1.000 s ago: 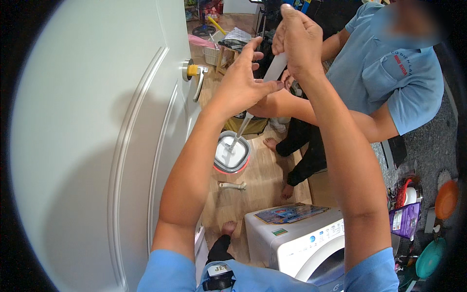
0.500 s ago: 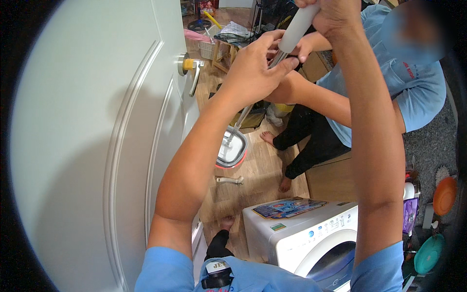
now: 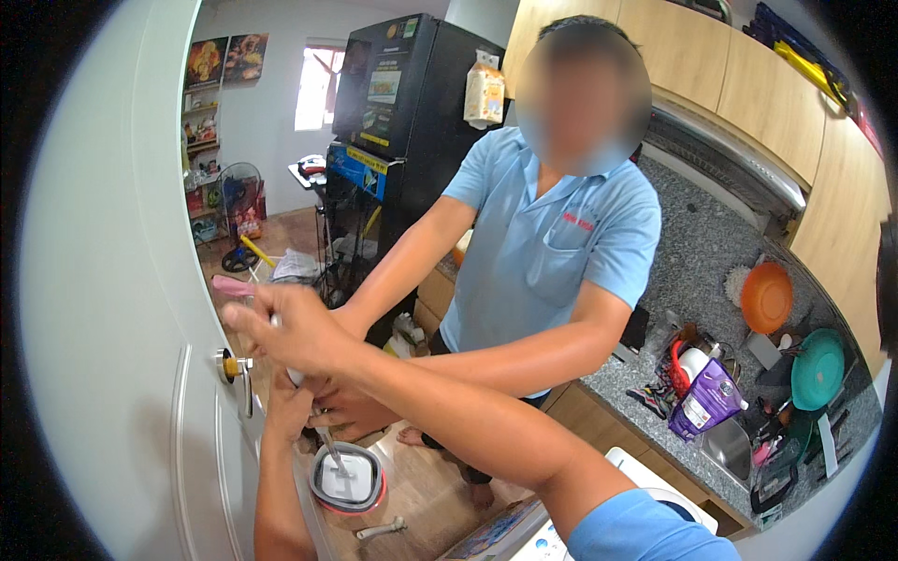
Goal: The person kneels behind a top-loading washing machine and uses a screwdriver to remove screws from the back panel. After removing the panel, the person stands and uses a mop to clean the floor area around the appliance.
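My right hand point(image 3: 297, 327) reaches across from the lower right and closes round the upper part of a mop handle, whose whitish grip shows between the hands. Below it, my left hand point(image 3: 290, 407) grips the same handle lower down. The mop's metal pole point(image 3: 329, 447) slants into a grey-and-red bucket point(image 3: 379, 481) on the floor, where a flat white mop head point(image 3: 346, 479) lies inside. A co-worker point(image 3: 552, 224) in a blue shirt faces me. The co-worker's lower hand point(image 3: 348, 409) is at the pole beside my left hand; the other hand is partly hidden behind my right hand.
A white door point(image 3: 122, 280) with a metal lever handle point(image 3: 245, 385) stands close at left. On the wooden floor lies a white bone-shaped piece point(image 3: 381, 529). A white washing machine point(image 3: 552, 542) is below my right arm. The counter at right holds a purple pouch point(image 3: 706, 400) and dishes.
My view has lifted, showing the co-worker, fridge and cupboards. My right hand has come down from high up with the mop handle's top; my left hand now sits below it.
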Action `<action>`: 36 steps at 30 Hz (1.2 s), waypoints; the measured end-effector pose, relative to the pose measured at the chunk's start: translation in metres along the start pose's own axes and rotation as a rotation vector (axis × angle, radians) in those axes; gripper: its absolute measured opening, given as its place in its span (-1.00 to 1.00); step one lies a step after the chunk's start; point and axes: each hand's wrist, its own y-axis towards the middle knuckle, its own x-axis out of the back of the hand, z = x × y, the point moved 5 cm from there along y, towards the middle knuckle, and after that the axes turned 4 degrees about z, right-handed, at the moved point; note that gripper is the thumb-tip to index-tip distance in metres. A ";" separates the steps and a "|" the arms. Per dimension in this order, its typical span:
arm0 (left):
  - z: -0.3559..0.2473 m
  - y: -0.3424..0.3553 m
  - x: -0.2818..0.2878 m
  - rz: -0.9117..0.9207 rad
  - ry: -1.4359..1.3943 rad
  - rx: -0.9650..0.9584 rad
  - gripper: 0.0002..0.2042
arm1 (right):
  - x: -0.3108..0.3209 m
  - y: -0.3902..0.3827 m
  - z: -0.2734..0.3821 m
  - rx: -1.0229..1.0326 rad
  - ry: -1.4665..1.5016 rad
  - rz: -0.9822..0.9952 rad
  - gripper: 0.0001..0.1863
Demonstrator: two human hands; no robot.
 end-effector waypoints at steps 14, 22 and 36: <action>-0.025 0.031 0.018 -0.330 0.173 -0.167 -0.52 | 0.053 -0.084 0.010 0.205 -0.395 -0.036 -0.25; -0.114 0.123 -0.005 -0.316 0.639 -0.328 -0.67 | 0.055 0.086 0.034 -0.034 0.086 -0.245 -0.52; -0.108 0.103 -0.012 -0.314 0.288 -0.755 -0.71 | 0.037 0.095 0.023 0.301 -0.060 -0.603 -0.52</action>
